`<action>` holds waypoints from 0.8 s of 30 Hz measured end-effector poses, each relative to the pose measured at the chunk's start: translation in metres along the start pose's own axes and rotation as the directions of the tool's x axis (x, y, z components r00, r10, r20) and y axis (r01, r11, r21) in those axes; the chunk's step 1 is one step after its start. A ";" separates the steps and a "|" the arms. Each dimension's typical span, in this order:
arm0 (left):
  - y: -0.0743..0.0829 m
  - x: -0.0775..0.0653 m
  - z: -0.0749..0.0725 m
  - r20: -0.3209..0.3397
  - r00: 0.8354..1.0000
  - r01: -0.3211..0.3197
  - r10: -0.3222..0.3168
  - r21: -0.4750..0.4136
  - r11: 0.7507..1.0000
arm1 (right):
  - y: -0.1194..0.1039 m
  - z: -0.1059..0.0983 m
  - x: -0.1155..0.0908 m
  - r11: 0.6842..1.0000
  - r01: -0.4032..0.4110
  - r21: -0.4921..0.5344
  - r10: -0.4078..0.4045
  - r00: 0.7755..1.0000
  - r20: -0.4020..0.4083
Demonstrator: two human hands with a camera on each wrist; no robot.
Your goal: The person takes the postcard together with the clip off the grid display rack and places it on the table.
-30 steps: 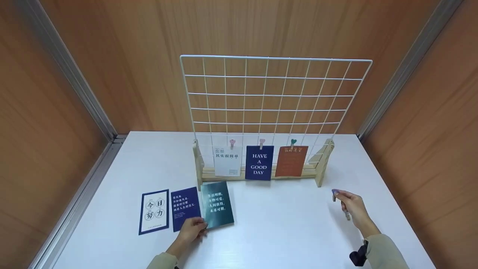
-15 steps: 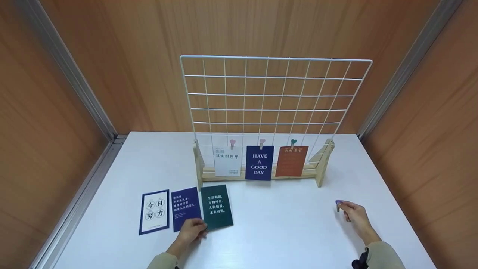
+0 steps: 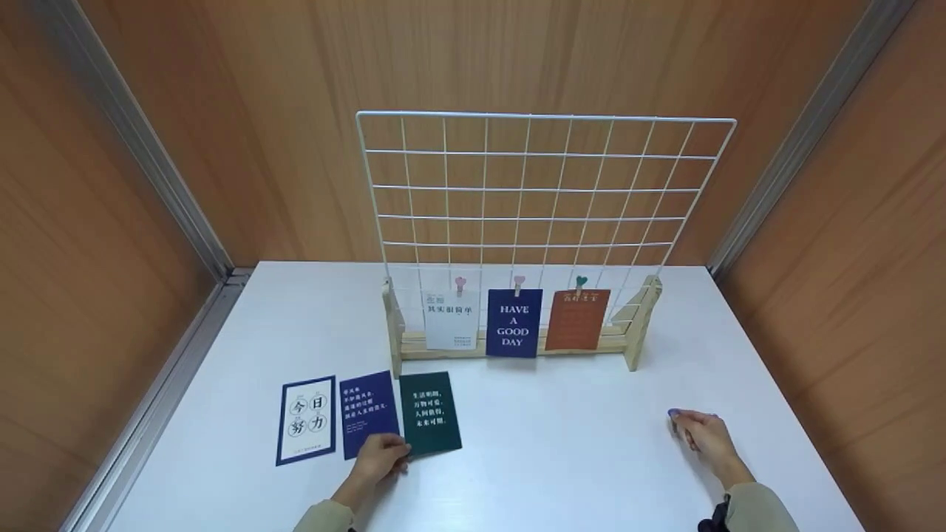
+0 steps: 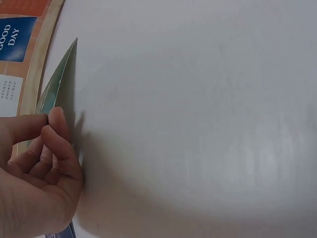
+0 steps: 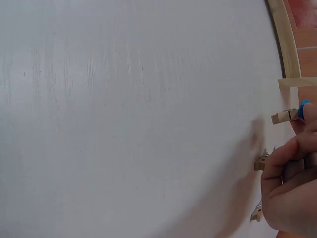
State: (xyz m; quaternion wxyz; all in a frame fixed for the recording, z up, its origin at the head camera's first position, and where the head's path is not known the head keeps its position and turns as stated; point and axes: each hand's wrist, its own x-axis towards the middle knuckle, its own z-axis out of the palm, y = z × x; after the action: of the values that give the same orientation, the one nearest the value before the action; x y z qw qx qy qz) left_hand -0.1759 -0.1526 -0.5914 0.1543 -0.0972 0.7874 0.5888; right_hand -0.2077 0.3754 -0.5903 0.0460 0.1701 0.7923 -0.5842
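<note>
At the front of the table my left hand (image 3: 380,454) pinches the lower left corner of a dark green card (image 3: 430,414) with white lettering. In the left wrist view that card (image 4: 58,82) is tilted, seen nearly edge-on. A purple card (image 3: 369,410) lies partly under this hand, beside a white card with a blue border (image 3: 306,420). On the right, my right hand (image 3: 706,437) pinches a small wooden clothespin (image 5: 283,117) with a blue decoration. Two more wooden clothespins (image 5: 259,163) show at the hand's edge in the right wrist view, partly hidden by it.
A white wire grid (image 3: 547,189) stands in a wooden base (image 3: 632,325) at the back. Clipped to it are a white card (image 3: 451,325), a blue card (image 3: 514,325) and an orange card (image 3: 576,325). Wood-grain walls (image 3: 547,59) enclose the white table (image 3: 562,436).
The green card's top edge has tipped down towards me, and its glare is gone. My right hand, with the clothespin, has moved slightly nearer and to the right.
</note>
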 end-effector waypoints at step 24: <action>-0.003 -0.003 -0.006 -0.067 0.998 0.009 -0.003 0.096 0.995 | 0.009 0.001 0.006 0.997 -0.077 -0.029 0.076 0.997 -0.031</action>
State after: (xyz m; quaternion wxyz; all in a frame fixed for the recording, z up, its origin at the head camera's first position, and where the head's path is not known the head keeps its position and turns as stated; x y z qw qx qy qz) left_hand -0.1724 -0.1592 -0.5914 0.1341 -0.1117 0.8193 0.5461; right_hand -0.2102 0.3781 -0.6007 0.0589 0.2084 0.7944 -0.5674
